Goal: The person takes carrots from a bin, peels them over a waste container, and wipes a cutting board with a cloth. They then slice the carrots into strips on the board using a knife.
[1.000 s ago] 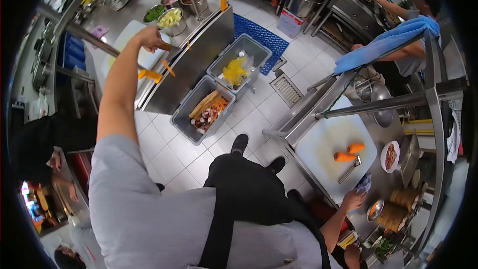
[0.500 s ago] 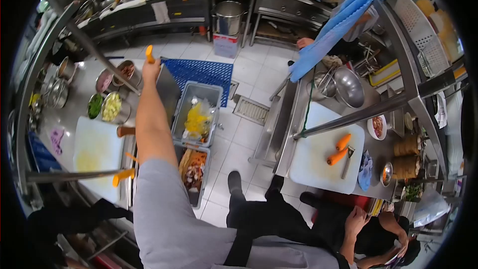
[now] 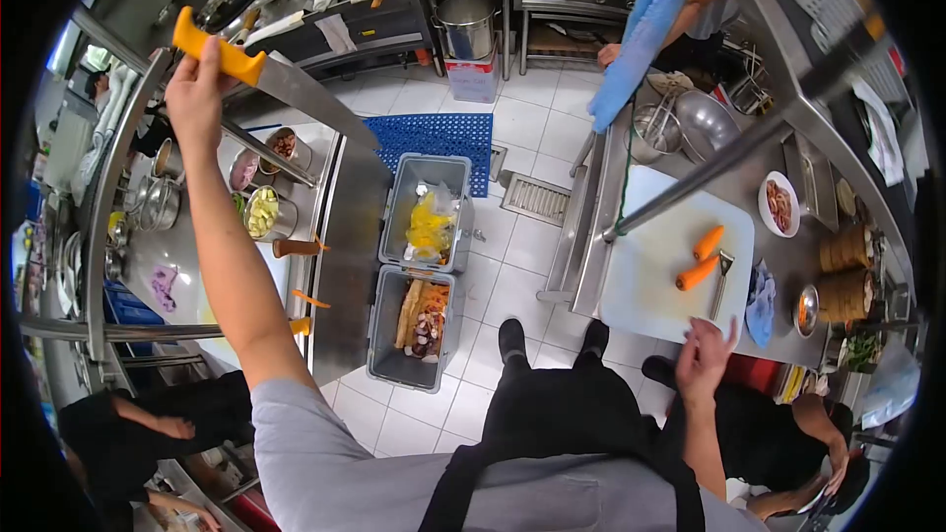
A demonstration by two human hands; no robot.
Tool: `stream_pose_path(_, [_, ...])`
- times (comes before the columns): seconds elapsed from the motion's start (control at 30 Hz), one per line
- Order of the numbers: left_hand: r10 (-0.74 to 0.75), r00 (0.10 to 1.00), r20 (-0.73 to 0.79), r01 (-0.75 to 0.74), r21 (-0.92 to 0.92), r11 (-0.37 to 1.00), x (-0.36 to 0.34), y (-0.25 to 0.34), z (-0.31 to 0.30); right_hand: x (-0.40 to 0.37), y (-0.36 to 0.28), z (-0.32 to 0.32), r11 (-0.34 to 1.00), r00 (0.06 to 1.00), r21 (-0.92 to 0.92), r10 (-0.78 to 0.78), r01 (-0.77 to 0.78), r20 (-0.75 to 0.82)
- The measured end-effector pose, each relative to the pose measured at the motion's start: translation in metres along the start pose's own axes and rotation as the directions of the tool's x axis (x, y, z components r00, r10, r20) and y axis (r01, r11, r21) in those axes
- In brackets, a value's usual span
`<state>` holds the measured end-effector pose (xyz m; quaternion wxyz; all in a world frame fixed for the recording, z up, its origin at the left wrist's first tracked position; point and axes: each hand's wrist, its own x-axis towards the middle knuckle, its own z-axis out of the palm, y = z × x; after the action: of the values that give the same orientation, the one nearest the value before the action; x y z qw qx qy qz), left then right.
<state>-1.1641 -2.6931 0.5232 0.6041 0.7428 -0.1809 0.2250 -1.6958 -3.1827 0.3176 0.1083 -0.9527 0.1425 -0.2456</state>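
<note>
My left hand (image 3: 200, 89) is closed around the yellow handle of a large kitchen knife (image 3: 320, 99), raised above the left counter. Its broad blade points right and down. My right hand (image 3: 704, 360) is in front of the right counter with its fingers apart, holding nothing that I can see. Just beyond it lies a white cutting board (image 3: 641, 276) with two peeled carrots (image 3: 698, 273) and a metal peeler (image 3: 722, 281). A brown knife handle (image 3: 296, 248) and orange handles stick out along the left counter's edge.
Grey bins (image 3: 384, 335) with food scraps and yellow plastic stand on the floor beside a blue mat (image 3: 434, 128). A metal bar (image 3: 709, 177) crosses over the right board. Blue cloth (image 3: 645, 30) hangs ahead. Other people stand at both sides and by the stove.
My left hand has moved left and closer, and the knife's blade has come into view above the counter edge. My right hand has risen toward the cutting board, its fingers spreading.
</note>
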Motion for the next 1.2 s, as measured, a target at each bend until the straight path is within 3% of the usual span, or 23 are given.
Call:
stream_pose_path(0.13, [-0.036, 0.997, -0.063, 0.022, -0.201, 0.979, -0.045, 0.06, 0.014, 0.02, -0.044, 0.005, 0.915, 0.988, 0.377, -0.115, 0.145, -0.102])
stream_pose_path(0.2, [0.001, 0.985, -0.171, -0.047, -0.264, 0.963, -0.097, 0.081, 0.032, 0.016, -0.058, 0.003, 0.817, 0.985, 0.551, -0.157, 0.169, -0.07])
stream_pose_path(0.27, [0.064, 0.958, -0.281, -0.142, -0.264, 0.954, -0.188, 0.124, 0.078, 0.016, -0.07, -0.006, 0.678, 0.935, 0.702, -0.351, 0.22, 0.046])
stream_pose_path(0.33, [0.156, 0.943, -0.293, -0.241, -0.282, 0.929, -0.282, 0.132, 0.113, 0.007, -0.073, -0.005, 0.501, 0.841, 0.864, -0.485, 0.041, 0.241])
stream_pose_path(0.37, [0.223, 0.932, -0.285, -0.311, -0.311, 0.898, -0.325, 0.141, 0.141, 0.006, -0.071, -0.008, 0.409, 0.788, 0.902, -0.507, -0.137, 0.35])
stream_pose_path(0.4, [0.242, 0.945, -0.221, -0.308, -0.341, 0.888, -0.362, 0.159, 0.173, 0.007, -0.067, -0.012, 0.298, 0.715, 0.904, -0.554, -0.306, 0.425])
stream_pose_path(0.43, [0.224, 0.962, -0.157, -0.27, -0.417, 0.868, -0.393, 0.174, 0.204, 0.004, -0.062, -0.016, 0.306, 0.746, 0.899, -0.508, -0.312, 0.431])
stream_pose_path(0.5, [0.152, 0.978, -0.141, -0.199, -0.424, 0.884, -0.451, 0.192, 0.269, -0.003, -0.043, -0.02, -0.027, 0.737, 0.857, -0.525, -0.515, 0.427])
stream_pose_path(0.53, [0.108, 0.992, -0.059, -0.123, -0.452, 0.884, -0.476, 0.199, 0.29, -0.01, -0.033, -0.026, -0.026, 0.735, 0.854, -0.524, -0.519, 0.43])
stream_pose_path(0.6, [0.295, 0.955, -0.004, -0.251, -0.537, 0.805, -0.507, 0.19, 0.337, -0.013, -0.012, -0.03, -0.459, 0.837, 0.7, -0.311, -0.547, 0.451])
stream_pose_path(0.63, [0.428, 0.895, 0.13, -0.333, -0.445, 0.832, -0.515, 0.187, 0.347, -0.009, -0.006, -0.036, -0.537, 0.856, 0.682, -0.172, -0.497, 0.488])
stream_pose_path(0.67, [0.504, 0.801, 0.322, -0.406, -0.327, 0.854, -0.524, 0.188, 0.345, -0.006, 0.011, -0.039, -0.577, 0.85, 0.65, -0.164, -0.495, 0.502])
stream_pose_path(0.73, [0.593, 0.686, 0.421, -0.413, -0.446, 0.794, -0.54, 0.188, 0.374, -0.007, 0.04, -0.056, -0.691, 0.774, 0.52, -0.091, -0.502, 0.627])
stream_pose_path(0.8, [0.572, 0.55, 0.609, -0.286, -0.506, 0.814, -0.549, 0.183, 0.397, -0.01, 0.076, -0.059, -0.63, 0.71, 0.578, 0.058, -0.519, 0.701])
stream_pose_path(0.83, [0.595, 0.442, 0.671, -0.347, -0.484, 0.803, -0.55, 0.17, 0.405, -0.012, 0.1, -0.055, -0.53, 0.711, 0.66, 0.144, -0.532, 0.688])
stream_pose_path(0.87, [0.602, 0.42, 0.679, -0.434, -0.432, 0.79, -0.554, 0.156, 0.418, -0.015, 0.126, -0.051, -0.42, 0.713, 0.727, 0.226, -0.543, 0.663])
stream_pose_path(0.93, [0.352, 0.488, 0.799, -0.387, -0.163, 0.908, -0.558, 0.139, 0.445, -0.029, 0.176, -0.053, -0.056, 0.701, 0.769, 0.372, -0.637, 0.608])
stream_pose_path(0.97, [0.049, 0.497, 0.867, -0.173, 0.044, 0.984, -0.554, 0.147, 0.468, -0.036, 0.195, -0.06, 0.04, 0.682, 0.745, 0.438, -0.665, 0.586])
stream_pose_path(1.0, [-0.257, 0.432, 0.864, 0.039, 0.268, 0.963, -0.554, 0.157, 0.494, -0.044, 0.211, -0.068, 0.127, 0.662, 0.71, 0.502, -0.693, 0.556])
stream_pose_path(1.07, [-0.265, 0.56, 0.785, -0.22, 0.449, 0.866, -0.568, 0.155, 0.547, -0.061, 0.235, -0.083, 0.288, 0.656, 0.61, 0.518, -0.738, 0.549])
stream_pose_path(1.1, [-0.26, 0.56, 0.786, -0.223, 0.445, 0.867, -0.569, 0.145, 0.564, -0.068, 0.24, -0.09, 0.26, 0.602, 0.568, 0.554, -0.781, 0.574])
stream_pose_path(1.2, [-0.34, 0.539, 0.771, -0.227, 0.521, 0.823, -0.562, 0.136, 0.618, -0.098, 0.253, -0.1, 0.308, 0.561, 0.485, 0.616, -0.818, 0.553])
